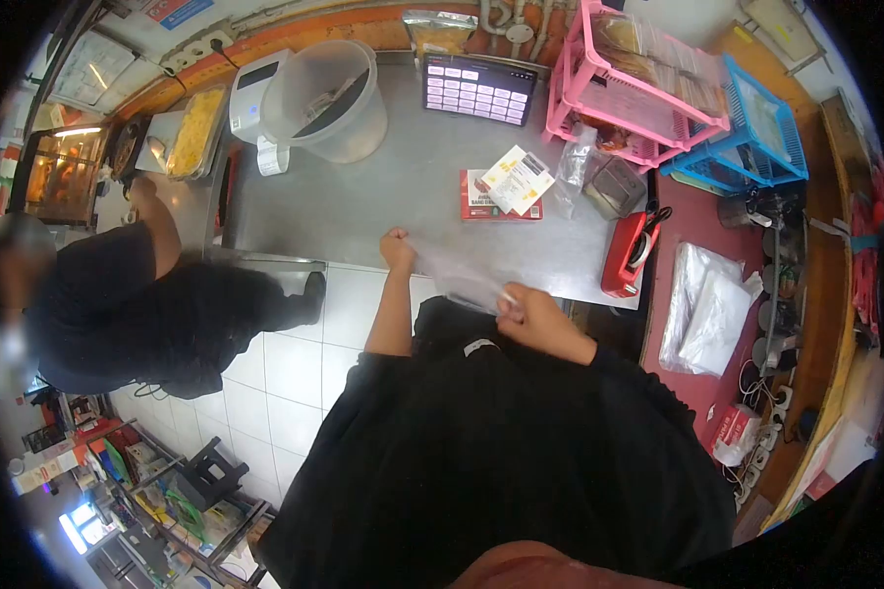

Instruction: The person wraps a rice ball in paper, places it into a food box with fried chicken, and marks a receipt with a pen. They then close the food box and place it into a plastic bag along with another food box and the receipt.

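A clear plastic bag (460, 280) is stretched between my two hands, over the front edge of the steel counter; it is blurred. My left hand (399, 250) is closed on the bag's left end. At its right end, my right hand (530, 316) grips the plastic between thumb and fingers. Beyond the bag on the counter lies a red and white box (473, 203), with a yellow and white printed slip (517, 181) on top. A red tape dispenser (623, 257) stands at the counter's right edge.
A translucent bucket (349, 123), a label printer (255, 98) and a tablet (479, 88) stand at the back. Pink (619, 98) and blue baskets (776, 147) are at the right. Plastic bags (709, 314) lie on the red surface. Another person (118, 294) is at the left.
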Demonstrator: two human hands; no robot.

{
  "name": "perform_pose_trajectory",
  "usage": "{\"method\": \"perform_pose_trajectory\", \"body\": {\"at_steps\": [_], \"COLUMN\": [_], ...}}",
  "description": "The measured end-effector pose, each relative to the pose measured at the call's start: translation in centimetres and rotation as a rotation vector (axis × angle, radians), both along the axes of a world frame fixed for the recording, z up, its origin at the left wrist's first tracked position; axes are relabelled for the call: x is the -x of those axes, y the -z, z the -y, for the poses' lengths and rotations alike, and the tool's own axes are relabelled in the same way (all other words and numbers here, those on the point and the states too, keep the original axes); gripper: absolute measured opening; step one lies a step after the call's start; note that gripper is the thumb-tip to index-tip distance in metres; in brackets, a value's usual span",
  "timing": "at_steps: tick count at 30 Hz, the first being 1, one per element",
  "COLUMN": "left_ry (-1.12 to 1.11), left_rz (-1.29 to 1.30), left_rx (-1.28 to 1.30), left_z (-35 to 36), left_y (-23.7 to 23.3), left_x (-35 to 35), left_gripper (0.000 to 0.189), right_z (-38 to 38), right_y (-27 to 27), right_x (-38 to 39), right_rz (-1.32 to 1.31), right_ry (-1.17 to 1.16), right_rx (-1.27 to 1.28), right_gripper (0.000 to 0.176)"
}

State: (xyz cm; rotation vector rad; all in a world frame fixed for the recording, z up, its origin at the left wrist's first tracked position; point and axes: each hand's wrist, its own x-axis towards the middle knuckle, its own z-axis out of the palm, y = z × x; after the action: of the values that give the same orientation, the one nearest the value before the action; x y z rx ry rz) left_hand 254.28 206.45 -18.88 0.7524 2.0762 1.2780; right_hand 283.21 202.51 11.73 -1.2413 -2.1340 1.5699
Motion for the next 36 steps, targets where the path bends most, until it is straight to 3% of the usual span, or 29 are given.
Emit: {"method": "perform_pose_trajectory", "body": {"at_steps": [2, 3, 4, 5, 7, 10, 11, 13, 14, 17, 19, 20, 22, 24, 28, 30, 31, 33, 34, 35, 36], "left_ry": [0.014, 0.047, 0.081, 0.120, 0.187, 0.415, 0.507, 0.453, 0.421, 0.283, 0.699, 0.888, 0.978, 0.973, 1.032, 1.200, 1.335, 1.391, 1.307, 1.192, 1.079], "left_rz": [-0.213, -0.328, -0.438, -0.434, -0.426, -0.448, -0.415, -0.494, -0.530, -0.699, -0.246, -0.010, 1.055, 1.629, 1.787, 1.637, 1.446, 1.526, 1.804, 1.860, 1.910], "left_rx": [0.001, 0.003, 0.004, -0.092, -0.280, -0.463, -0.469, -0.446, -0.433, -0.457, -0.262, -0.152, -0.384, -0.465, -0.348, -0.223, -0.131, -0.117, -0.189, -0.284, -0.384], "left_z": [-0.5, -1.0, -1.5, -2.1, -3.4, -4.5, -4.3, -4.2, -4.4, -4.4, -3.4, -2.4, 0.4, 0.2, -1.5, -1.6, -1.4, -2.4, -4.0, -5.5, -7.0], "left_y": [-3.7, -5.5, -7.6, -10.8, -18.4, -24.5, -25.7, -25.5, -25.1, -21.4, -17.4, -16.2, -16.5, -17.6, -23.6, -24.1, -24.1, -23.3, -21.5, -21.7, -21.8], "left_x": [0.6, 1.5, 1.6, 0.5, -3.2, -11.0, -12.5, -11.8, -11.2, -6.5, -5.2, -5.2, -7.2, -8.5, -10.6, -12.3, -14.0, -15.0, -14.5, -14.0, -13.5], "left_gripper": [0.014, 0.015, 0.017, 0.018, 0.022, 0.025, 0.026, 0.023, 0.022, 0.027, 0.023, 0.023, 0.031, 0.040, 0.054, 0.056, 0.056, 0.058, 0.061, 0.064, 0.067], "right_z": [-1.3, -3.1, -4.3, -5.3, -6.4, -5.8, -6.0, -6.6, -6.6, -6.6, -6.2, -5.9, -5.3, -2.9, -0.3, -0.8, -0.8, 0.9, 1.6, 1.6, 2.1], "right_y": [2.3, 1.5, 3.1, 2.1, -0.4, -0.1, 0.5, 4.2, 5.0, 2.6, 2.2, 3.8, 2.1, -3.1, -6.8, -8.3, -8.7, -8.0, -7.0, -5.2, -6.6], "right_x": [-1.2, -2.6, -4.5, -5.5, -3.7, 2.3, 3.0, 3.2, 1.6, -3.9, -6.9, -8.7, -10.2, -10.6, -14.5, -16.4, -17.3, -19.6, -21.2, -24.1, -23.0], "right_rz": [-0.020, 0.122, 0.121, 0.323, 0.287, 0.207, 0.205, 0.277, 0.119, 0.124, 0.092, -0.163, -0.506, -0.702, -1.448, -1.476, -1.377, -1.182, -1.085, -0.899, -0.335], "right_ry": [0.131, 0.170, 0.277, 0.351, 0.354, 0.364, 0.396, 0.540, 0.645, 0.946, 1.013, 1.002, 0.883, 0.697, 0.844, 0.951, 1.024, 1.023, 1.022, 0.623, 0.645], "right_rx": [-0.197, -0.120, -0.413, -0.629, -0.716, -0.608, -0.555, -0.387, -0.674, -0.661, -0.468, -0.193, 0.330, 0.673, 0.350, 0.148, 0.068, 0.106, 0.123, 0.125, 0.141], "right_gripper": [0.019, 0.026, 0.045, 0.064, 0.073, 0.067, 0.065, 0.060, 0.056, 0.054, 0.049, 0.050, 0.054, 0.059, 0.064, 0.067, 0.065, 0.063, 0.062, 0.025, 0.026]}}
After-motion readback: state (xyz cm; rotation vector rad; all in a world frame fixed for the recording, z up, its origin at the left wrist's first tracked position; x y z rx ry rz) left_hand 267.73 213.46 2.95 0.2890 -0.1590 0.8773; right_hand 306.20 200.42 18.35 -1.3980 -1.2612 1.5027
